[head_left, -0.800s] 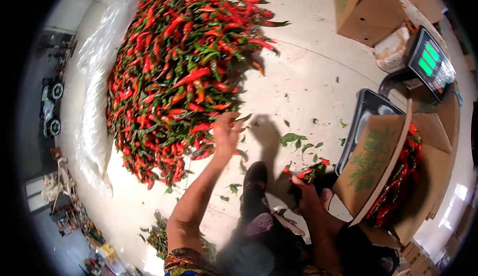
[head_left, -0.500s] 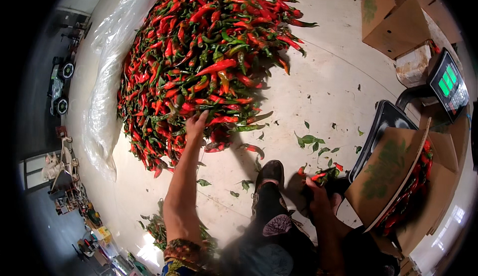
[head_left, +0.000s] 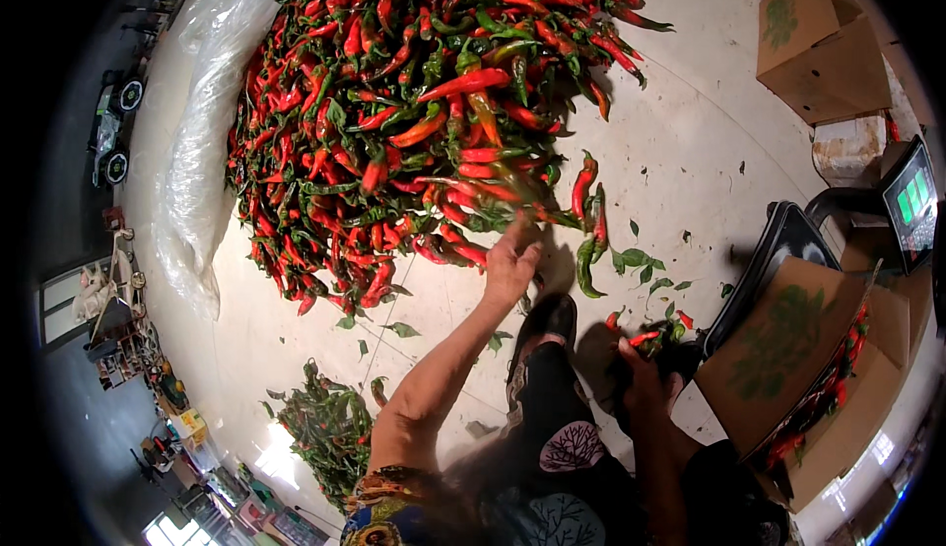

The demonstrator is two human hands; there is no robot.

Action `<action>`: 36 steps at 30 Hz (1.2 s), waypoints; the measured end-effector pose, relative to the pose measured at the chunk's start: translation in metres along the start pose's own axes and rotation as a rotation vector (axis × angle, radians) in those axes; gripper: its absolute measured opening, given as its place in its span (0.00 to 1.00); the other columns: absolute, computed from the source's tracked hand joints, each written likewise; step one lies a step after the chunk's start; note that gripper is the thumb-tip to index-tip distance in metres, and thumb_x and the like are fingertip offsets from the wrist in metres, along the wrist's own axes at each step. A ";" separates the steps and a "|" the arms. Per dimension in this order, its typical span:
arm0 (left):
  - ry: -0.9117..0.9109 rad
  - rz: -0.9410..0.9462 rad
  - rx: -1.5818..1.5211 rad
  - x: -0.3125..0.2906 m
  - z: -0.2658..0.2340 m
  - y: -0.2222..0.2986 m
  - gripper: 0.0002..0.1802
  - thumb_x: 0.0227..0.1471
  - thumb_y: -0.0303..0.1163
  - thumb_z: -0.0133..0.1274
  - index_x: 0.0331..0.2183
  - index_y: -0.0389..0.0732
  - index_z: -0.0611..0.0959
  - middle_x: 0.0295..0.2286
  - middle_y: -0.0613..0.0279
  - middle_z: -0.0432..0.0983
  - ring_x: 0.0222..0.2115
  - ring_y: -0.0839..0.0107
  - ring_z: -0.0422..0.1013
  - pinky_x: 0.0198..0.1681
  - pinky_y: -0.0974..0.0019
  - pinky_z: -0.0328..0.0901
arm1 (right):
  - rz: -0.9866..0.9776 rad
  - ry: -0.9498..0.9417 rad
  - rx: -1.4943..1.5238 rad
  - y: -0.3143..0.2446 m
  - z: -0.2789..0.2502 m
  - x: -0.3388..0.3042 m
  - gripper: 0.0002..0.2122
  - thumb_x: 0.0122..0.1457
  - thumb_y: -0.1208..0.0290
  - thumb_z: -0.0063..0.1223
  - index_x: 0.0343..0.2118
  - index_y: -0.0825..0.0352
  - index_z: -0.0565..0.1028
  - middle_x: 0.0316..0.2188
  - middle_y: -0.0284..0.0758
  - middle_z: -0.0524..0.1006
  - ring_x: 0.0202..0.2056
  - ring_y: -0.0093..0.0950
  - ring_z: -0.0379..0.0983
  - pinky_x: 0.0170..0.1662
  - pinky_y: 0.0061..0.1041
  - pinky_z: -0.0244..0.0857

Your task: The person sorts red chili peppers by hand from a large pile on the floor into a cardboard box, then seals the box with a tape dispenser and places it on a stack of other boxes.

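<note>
Left hand [head_left: 513,262] was near frame centre, at lower right edge of red-green pepper pile [head_left: 394,122], which filled upper middle; fingertips blurred, could not tell whether pinching anything. Right hand [head_left: 642,376], lower right of centre, was curled around few peppers [head_left: 646,340]. Carton [head_left: 788,334] with peppers inside stood lower right; clear plastic sheet [head_left: 197,152] lay upper left.
</note>
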State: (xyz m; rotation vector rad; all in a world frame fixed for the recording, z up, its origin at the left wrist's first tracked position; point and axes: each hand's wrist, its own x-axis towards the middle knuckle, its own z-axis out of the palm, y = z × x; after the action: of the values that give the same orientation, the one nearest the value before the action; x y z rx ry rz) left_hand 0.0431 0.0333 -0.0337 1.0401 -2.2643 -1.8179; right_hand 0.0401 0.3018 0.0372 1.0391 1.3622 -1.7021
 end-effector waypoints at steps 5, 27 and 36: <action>0.192 0.223 0.134 -0.012 -0.036 -0.011 0.21 0.44 0.25 0.55 0.44 0.35 0.79 0.37 0.48 0.76 0.40 0.52 0.72 0.46 0.57 0.66 | 0.034 0.033 0.030 -0.006 -0.001 -0.007 0.18 0.50 0.75 0.65 0.44 0.67 0.75 0.37 0.33 0.78 0.41 0.26 0.73 0.48 0.24 0.65; 0.052 0.588 0.884 -0.004 -0.046 0.016 0.10 0.48 0.28 0.54 0.36 0.44 0.82 0.27 0.59 0.75 0.32 0.59 0.71 0.33 0.59 0.67 | 0.080 -0.080 0.055 0.008 -0.019 0.016 0.12 0.53 0.71 0.65 0.39 0.64 0.76 0.34 0.29 0.77 0.35 0.23 0.74 0.41 0.26 0.68; -0.042 0.396 0.880 0.015 0.025 0.010 0.15 0.42 0.33 0.61 0.36 0.40 0.81 0.31 0.51 0.75 0.35 0.50 0.71 0.39 0.52 0.67 | 0.058 -0.056 -0.007 0.013 -0.032 0.025 0.12 0.51 0.72 0.66 0.37 0.61 0.76 0.32 0.27 0.77 0.33 0.22 0.73 0.39 0.25 0.67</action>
State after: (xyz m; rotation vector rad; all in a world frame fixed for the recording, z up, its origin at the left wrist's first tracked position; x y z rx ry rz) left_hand 0.0162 0.0473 -0.0377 0.5066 -3.0669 -0.6768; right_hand 0.0464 0.3294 0.0052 1.0097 1.2900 -1.6704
